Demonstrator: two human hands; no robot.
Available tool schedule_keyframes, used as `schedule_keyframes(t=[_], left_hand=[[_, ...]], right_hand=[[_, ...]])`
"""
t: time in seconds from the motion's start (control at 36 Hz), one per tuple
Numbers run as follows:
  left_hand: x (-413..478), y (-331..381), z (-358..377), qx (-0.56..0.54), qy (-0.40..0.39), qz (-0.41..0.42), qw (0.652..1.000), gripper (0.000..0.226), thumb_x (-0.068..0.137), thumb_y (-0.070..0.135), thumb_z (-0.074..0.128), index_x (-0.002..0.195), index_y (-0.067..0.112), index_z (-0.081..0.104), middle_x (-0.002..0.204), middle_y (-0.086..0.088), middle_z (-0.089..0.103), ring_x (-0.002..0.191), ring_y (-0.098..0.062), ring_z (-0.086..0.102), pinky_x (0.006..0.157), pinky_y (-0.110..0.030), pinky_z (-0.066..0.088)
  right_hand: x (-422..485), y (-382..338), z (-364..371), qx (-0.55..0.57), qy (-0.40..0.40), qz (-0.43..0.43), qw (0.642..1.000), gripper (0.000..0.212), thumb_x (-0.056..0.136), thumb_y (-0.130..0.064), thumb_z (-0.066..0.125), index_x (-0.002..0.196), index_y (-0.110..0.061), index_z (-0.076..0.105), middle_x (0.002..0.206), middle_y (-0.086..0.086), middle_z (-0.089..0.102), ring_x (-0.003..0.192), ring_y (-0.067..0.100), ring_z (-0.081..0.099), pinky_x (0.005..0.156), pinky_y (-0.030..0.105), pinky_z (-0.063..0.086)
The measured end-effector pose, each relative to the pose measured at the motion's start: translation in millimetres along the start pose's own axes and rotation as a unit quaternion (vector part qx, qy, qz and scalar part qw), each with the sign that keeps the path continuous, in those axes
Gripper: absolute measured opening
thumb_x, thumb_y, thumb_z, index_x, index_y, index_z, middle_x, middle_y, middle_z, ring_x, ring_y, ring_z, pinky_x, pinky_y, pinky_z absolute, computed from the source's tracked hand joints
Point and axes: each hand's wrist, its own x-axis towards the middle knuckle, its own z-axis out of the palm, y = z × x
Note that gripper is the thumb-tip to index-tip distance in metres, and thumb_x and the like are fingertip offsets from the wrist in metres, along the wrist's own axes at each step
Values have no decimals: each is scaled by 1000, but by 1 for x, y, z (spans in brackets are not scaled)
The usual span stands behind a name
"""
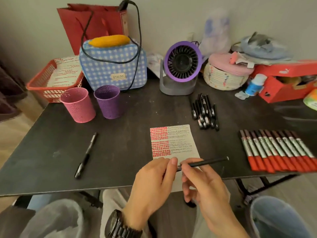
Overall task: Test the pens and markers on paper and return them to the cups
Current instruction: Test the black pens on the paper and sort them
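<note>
A sheet of paper [178, 140] covered in red and black test marks lies on the dark table [120, 152]. My right hand [204, 184] grips a black pen [207, 162] that points right over the paper's near edge. My left hand [154, 182] pinches the pen's left end; whether that is the cap I cannot tell. Another black pen [86, 155] lies alone at the left. A pile of black pens [205, 111] sits behind the paper. Several red-capped markers [277, 150] lie in a row at the right. A pink cup [78, 104] and a purple cup [108, 101] stand at the back left.
A purple desk fan [180, 66], a blue checked bag [113, 66], a red basket [51, 79] with paper, a woven basket [226, 74] and a red shoe box [288, 81] line the back edge. Two bins [277, 217] stand on the floor below the table's front edge.
</note>
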Motion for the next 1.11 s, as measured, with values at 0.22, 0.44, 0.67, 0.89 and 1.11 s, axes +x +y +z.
schedule_keyframes(t=[0.22,0.44,0.67,0.89,1.11], left_hand=[[-6,4,3,6,-33,33,999,49,102,60,26,74,29,52,70,12,52,67,-11,54,61,-31,47],[-11,-32,-36,15,48,-17,999,37,101,57,27,76,45,51,72,16,54,68,-8,55,63,-29,43],[21,-54,-27,2,36,-102,994,27,90,65,44,85,39,43,91,16,64,82,-7,59,65,-27,46],[33,-72,-7,105,-12,-37,994,21,91,48,59,100,35,45,96,25,55,89,-2,53,69,-14,40],[33,-73,-6,126,-1,-16,992,21,90,54,52,103,42,40,90,36,42,85,2,50,68,-8,35]], right_hand=[[6,4,-13,-15,16,-23,1000,19,79,-37,82,86,-19,79,66,8,67,51,14,56,45,24,45],[40,-30,-77,44,136,-69,987,18,91,-20,72,73,-19,71,59,0,61,48,10,56,42,20,46],[55,-24,-45,-32,14,-15,999,21,96,-21,65,76,-25,69,68,12,67,55,19,63,49,28,53],[87,-15,-15,-131,2,-35,991,20,100,-26,64,82,-18,71,72,13,73,57,21,68,51,27,54],[114,3,-8,-273,61,-132,951,39,91,-39,75,57,-27,60,49,1,63,43,6,59,46,18,45]])
